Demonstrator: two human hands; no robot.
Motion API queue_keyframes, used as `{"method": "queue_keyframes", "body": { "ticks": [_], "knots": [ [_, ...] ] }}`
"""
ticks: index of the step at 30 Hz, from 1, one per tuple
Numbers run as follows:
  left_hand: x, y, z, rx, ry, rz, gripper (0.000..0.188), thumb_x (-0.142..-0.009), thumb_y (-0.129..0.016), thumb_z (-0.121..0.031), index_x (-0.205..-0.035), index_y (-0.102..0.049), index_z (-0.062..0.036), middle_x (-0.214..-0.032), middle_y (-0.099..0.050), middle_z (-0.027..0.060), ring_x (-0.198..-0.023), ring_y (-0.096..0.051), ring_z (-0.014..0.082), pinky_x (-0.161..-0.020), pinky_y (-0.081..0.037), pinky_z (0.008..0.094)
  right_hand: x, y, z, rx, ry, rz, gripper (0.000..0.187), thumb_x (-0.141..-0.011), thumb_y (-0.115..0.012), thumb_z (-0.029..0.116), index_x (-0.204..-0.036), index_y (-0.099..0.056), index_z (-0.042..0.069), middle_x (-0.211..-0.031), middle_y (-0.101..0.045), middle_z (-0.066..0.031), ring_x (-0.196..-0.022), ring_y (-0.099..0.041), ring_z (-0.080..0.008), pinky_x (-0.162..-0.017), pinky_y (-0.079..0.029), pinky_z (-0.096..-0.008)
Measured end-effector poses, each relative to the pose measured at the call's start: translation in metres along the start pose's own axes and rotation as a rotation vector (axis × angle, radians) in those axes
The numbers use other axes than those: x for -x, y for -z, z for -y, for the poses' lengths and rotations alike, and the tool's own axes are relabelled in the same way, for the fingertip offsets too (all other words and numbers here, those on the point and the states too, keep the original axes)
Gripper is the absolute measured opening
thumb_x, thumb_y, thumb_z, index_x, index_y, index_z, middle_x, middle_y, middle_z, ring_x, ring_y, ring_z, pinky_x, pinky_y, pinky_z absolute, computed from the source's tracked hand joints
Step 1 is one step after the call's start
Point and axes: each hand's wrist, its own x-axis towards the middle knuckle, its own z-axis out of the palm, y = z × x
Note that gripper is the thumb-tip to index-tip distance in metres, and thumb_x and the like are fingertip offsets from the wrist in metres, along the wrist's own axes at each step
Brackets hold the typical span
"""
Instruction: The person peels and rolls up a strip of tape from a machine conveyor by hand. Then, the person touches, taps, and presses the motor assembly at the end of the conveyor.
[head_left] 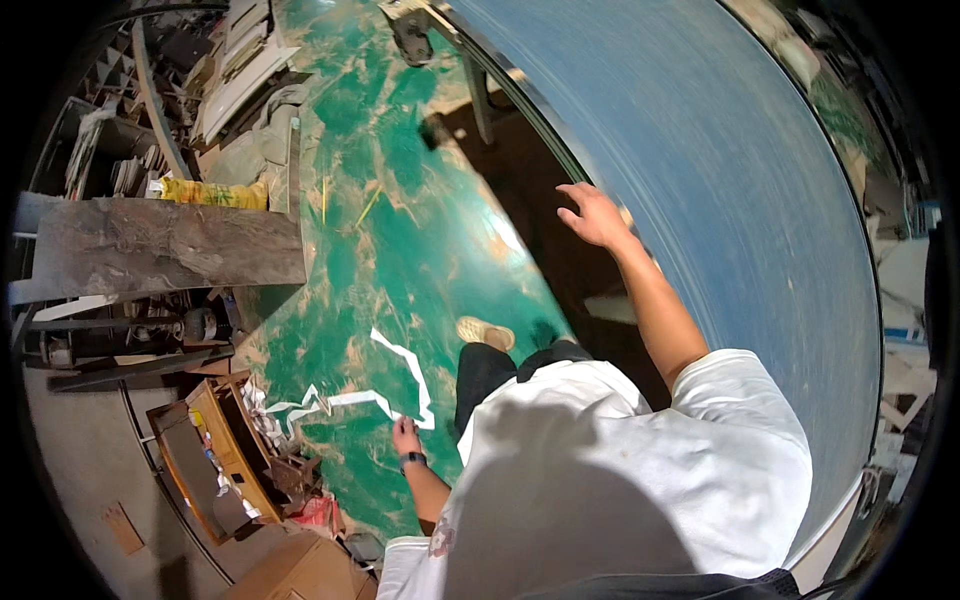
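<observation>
1. While I watch through the head camera, the round black rim cuts off the outer edges of the large blue, streaked surface (pixel 740 200) on the right and of the cluttered wooden boards on the left.
2. I find a dark blocky object (pixel 434 132) near the dark gap beside the blue surface too blurred to make out; only one beige shoe (pixel 485 332) shows clearly past the black trousers.
3. The long, narrow, flat white strip (pixel 360 398) shows against the dusty green floor (pixel 380 260), left of the person's legs. It bends sharply in several places: one length rises from near the left hand (pixel 405 437), another runs leftward in kinks. I cannot tell how much of it rests on the floor.
4. Its left end gets lost near a crumpled white heap (pixel 262 415) beside a brown wooden drawer-like box (pixel 235 450), so I cannot follow it there.
5. I see the left hand, above a dark wristband (pixel 411 459), with its fingers curled in and pinching the white strip.
6. I see the right hand (pixel 597 218) with its fingers loosely spread and thumb apart, holding nothing, by the blue surface's near edge; whether it touches that edge, I cannot tell.
</observation>
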Motion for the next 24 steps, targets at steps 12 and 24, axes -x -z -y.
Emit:
{"method": "queue_keyframes", "body": {
  "ticks": [12, 24],
  "knots": [
    [-0.199, -0.009, -0.042, -0.521, 0.265, 0.357, 0.023, -0.084, -0.052, -0.026, -0.076, -0.062, -0.0069, -0.076, -0.061, 0.0118, -0.069, -0.057, 0.0264, -0.064, -0.045, 0.0371, -0.197, -0.068, 0.058, 0.028, -0.061, 0.437, 0.051, -0.079, -0.064, 0.028, -0.124, -0.054, 0.005, -0.111, -0.059, -0.0199, -0.105, -0.056, -0.0356, -0.09, -0.045, -0.042],
    [-0.524, -0.106, -0.479, -0.204, -0.098, -0.014, 0.039, -0.091, -0.055, -0.027, -0.121, -0.055, -0.0009, -0.103, -0.063, 0.0099, -0.088, -0.061, 0.0207, -0.079, -0.047, 0.035, -0.477, -0.101, 0.04, -0.004, -0.054, 0.322, 0.051, -0.079, -0.063, 0.03, -0.123, -0.054, 0.006, -0.11, -0.059, -0.0206, -0.104, -0.056, -0.0374, -0.089, -0.045, -0.0435]
  ]
}}
